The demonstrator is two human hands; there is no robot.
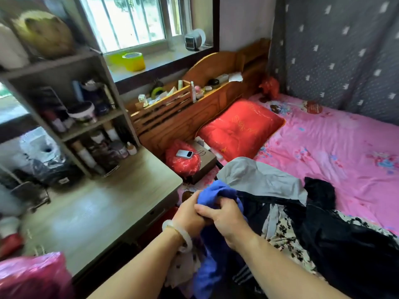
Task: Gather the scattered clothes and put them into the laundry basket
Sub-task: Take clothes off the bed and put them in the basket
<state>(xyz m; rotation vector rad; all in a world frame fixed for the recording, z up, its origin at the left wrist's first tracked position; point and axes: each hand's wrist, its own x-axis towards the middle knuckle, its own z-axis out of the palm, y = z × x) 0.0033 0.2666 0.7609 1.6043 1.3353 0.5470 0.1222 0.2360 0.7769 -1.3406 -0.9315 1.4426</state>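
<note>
Fingers [218, 205] of both the left hand [190, 214] and right hand [224, 219] are curled tightly around a crumpled blue cloth garment [213, 193], held at lower centre of the frame, beside piled dark clothes [323, 223].

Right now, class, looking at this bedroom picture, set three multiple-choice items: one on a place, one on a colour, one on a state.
1. Where does the power bank lie?
A. on the red bag beside the bed
B. on the windowsill
C. on the pink sheet

2. What colour is the cloth held in both hands?
A. yellow
B. blue
C. white

3. How are the left hand and right hand?
A. both open and empty
B. only one gripping
C. both closed on the cloth

Answers: 1 A, it rests on the red bag; 2 B, the gripped fabric is blue; 3 C, both sets of fingers curl around it.
</note>
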